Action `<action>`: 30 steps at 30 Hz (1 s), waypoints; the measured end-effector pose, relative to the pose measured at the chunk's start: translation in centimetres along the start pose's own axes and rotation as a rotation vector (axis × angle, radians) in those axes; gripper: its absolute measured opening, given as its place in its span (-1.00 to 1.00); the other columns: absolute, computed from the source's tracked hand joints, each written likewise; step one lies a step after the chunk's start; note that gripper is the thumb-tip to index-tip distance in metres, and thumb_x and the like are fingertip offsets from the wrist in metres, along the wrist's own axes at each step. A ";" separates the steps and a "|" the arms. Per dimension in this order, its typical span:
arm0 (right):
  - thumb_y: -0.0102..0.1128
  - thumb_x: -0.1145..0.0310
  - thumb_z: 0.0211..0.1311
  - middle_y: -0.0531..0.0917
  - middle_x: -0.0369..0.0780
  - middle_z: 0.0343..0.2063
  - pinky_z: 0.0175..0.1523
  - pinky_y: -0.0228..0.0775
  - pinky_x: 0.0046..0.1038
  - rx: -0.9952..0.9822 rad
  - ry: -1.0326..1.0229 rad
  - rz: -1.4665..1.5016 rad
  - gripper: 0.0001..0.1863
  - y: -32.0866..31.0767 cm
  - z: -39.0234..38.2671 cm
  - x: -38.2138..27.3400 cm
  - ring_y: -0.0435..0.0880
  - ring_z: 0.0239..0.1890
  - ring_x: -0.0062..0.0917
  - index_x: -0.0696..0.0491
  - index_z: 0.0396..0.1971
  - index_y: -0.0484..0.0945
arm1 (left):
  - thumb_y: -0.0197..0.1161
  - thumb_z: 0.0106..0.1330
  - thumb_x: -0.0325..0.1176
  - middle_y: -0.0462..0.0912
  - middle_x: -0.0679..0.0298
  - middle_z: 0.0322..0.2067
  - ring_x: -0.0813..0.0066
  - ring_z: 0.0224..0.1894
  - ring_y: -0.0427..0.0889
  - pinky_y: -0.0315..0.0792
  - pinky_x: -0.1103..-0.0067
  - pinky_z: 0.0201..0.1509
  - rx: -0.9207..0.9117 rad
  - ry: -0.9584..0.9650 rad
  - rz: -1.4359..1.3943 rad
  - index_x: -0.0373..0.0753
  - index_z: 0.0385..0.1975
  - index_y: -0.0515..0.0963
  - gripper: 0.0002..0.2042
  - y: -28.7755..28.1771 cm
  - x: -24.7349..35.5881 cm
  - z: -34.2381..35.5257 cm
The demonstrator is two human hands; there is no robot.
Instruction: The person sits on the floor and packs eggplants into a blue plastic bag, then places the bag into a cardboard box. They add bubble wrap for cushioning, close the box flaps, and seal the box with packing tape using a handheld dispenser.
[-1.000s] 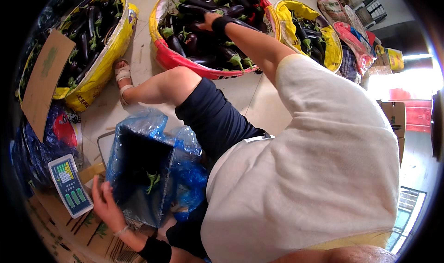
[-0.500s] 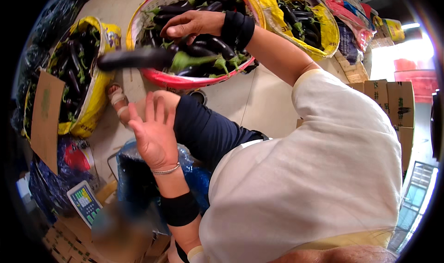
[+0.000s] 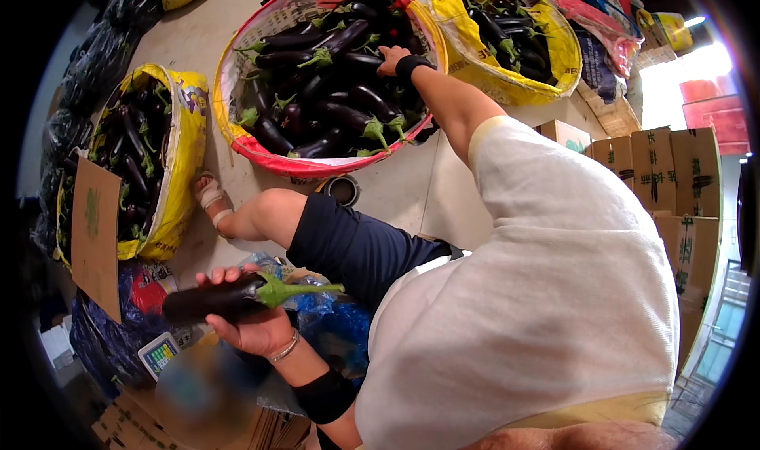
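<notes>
My left hand (image 3: 261,331) holds a dark purple eggplant (image 3: 210,300) with a long green stem, lying across my fingers, above the crumpled blue plastic (image 3: 340,331). My right hand (image 3: 393,62) reaches into the round red-rimmed basket (image 3: 281,161), its fingers apart and touching the eggplants (image 3: 348,117) piled inside. Whether any eggplant is within its grip is not plain. A small scale display (image 3: 158,353) sits low at the left, beside a blurred patch.
Yellow-lined baskets of eggplants stand at left (image 3: 178,189) and upper right (image 3: 499,90). A cardboard sheet (image 3: 95,236) leans on the left one. Stacked cartons (image 3: 685,181) are at right. A black round object (image 3: 342,190) is on the floor near my leg.
An eggplant seen in the air half a second ago is now in my left hand, which has moved lower. My right hand has moved back into the middle basket.
</notes>
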State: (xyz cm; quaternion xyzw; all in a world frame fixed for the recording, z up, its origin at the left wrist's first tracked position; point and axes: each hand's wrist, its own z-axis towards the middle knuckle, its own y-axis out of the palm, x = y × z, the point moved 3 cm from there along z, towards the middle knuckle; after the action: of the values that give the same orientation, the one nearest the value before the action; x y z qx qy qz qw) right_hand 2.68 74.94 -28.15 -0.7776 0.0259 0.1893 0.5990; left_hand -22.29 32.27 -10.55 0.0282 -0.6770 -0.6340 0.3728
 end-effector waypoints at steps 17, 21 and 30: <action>-0.05 0.15 0.28 0.61 -0.24 -0.29 -0.06 0.33 -0.57 -0.533 -0.445 1.306 -0.60 -6.3 -23.7 -14.4 0.52 -0.18 -0.61 0.21 -0.15 0.50 | 0.14 0.05 0.23 0.16 0.24 0.24 0.25 0.24 0.18 0.04 0.25 0.33 -0.086 -0.315 -0.143 -0.10 0.24 0.10 -0.19 2.8 -11.7 1.4; -0.14 0.06 0.33 0.51 -0.15 -0.10 0.02 0.28 -0.49 -0.347 -0.710 1.070 -0.47 -5.4 -26.1 -15.7 0.47 -0.07 -0.50 0.20 0.08 0.33 | 0.09 0.10 0.24 0.19 0.25 0.22 0.25 0.22 0.22 0.11 0.28 0.30 0.019 -0.228 -0.002 -0.10 0.25 0.09 -0.22 1.6 -10.6 1.0; 0.08 0.15 0.22 0.61 -0.23 -0.47 -0.31 0.42 -0.53 -0.069 -0.465 1.279 -0.64 -5.7 -16.1 -17.7 0.54 -0.41 -0.63 0.17 -0.26 0.56 | 0.32 -0.09 0.16 0.24 0.04 0.15 0.14 0.19 0.27 0.24 0.20 0.25 -0.102 0.059 0.043 -0.30 0.23 0.02 -0.03 3.3 -2.7 -0.2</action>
State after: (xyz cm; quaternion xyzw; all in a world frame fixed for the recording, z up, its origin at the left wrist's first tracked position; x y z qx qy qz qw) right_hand -7.99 58.06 -13.73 -0.5671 0.3450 0.6691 0.3341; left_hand -18.81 34.11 -8.97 0.0132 -0.6331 -0.6583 0.4071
